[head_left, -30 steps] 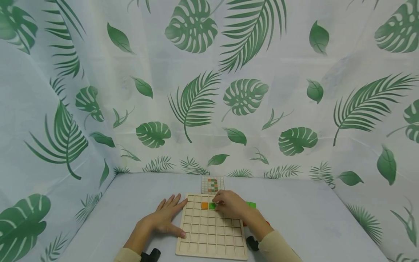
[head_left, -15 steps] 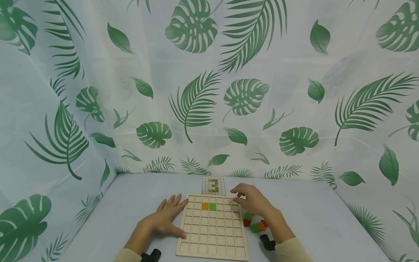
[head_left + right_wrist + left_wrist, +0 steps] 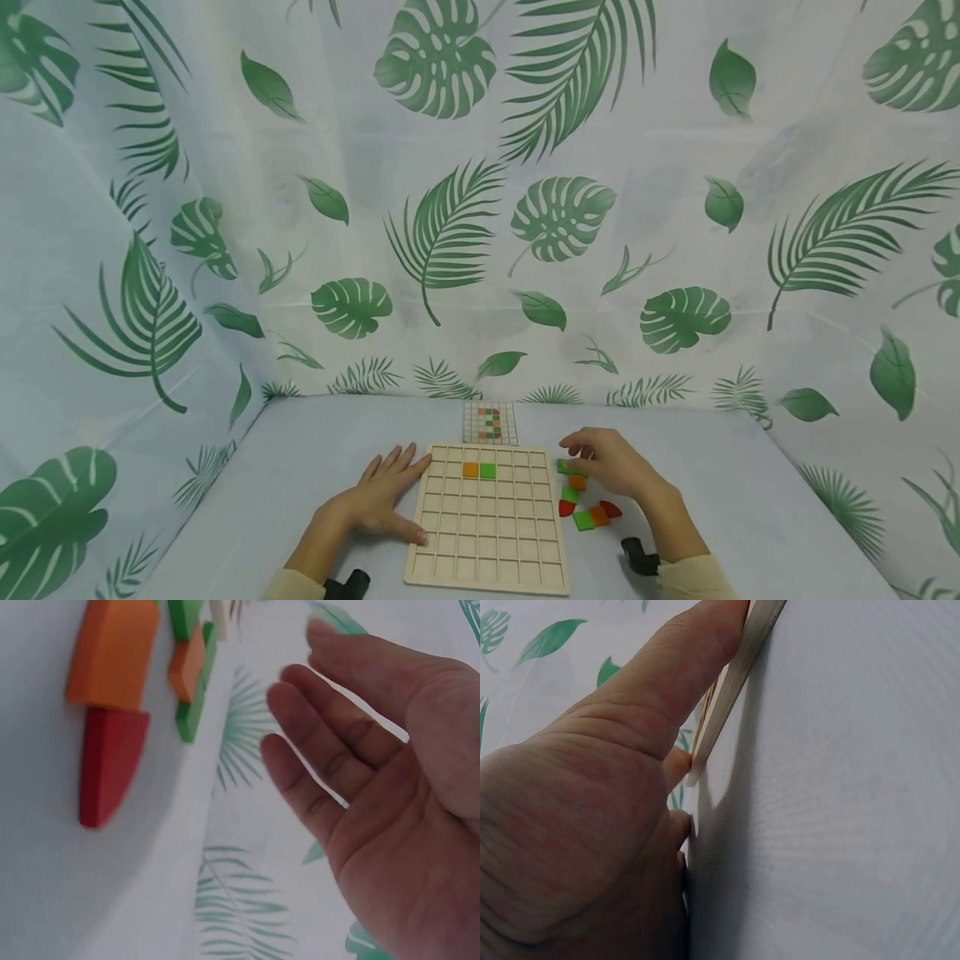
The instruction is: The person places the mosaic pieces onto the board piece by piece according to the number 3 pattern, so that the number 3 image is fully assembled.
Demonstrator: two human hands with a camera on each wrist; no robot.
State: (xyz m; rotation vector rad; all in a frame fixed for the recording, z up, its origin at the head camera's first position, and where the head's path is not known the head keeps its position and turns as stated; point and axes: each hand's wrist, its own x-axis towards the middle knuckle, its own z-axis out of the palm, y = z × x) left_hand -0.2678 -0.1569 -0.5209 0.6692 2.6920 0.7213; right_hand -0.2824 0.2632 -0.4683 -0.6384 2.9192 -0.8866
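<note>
A pale wooden grid board [image 3: 486,525] lies on the table, with an orange square tile [image 3: 470,470] and a green square tile [image 3: 487,471] side by side in its second row. My left hand [image 3: 381,497] rests spread at the board's left edge, thumb [image 3: 697,652] and a fingertip touching it. Right of the board my right hand [image 3: 611,461] hovers over the loose tiles, fingers loosely bent and holding nothing, as the right wrist view shows. Beneath and below it lie green tiles [image 3: 570,494], orange tiles [image 3: 599,516] and red rounded pieces [image 3: 611,508].
Behind the board lies a small printed grid card [image 3: 490,423] with coloured squares. A black wrist-camera mount [image 3: 639,557] sits by the right wrist, another mount [image 3: 347,585] by the left. A leaf-printed cloth [image 3: 480,208] hangs behind and around the table.
My right hand has let go of the green tile in the grid and moved right, off the board, to above the loose tiles. The left hand has stayed in place.
</note>
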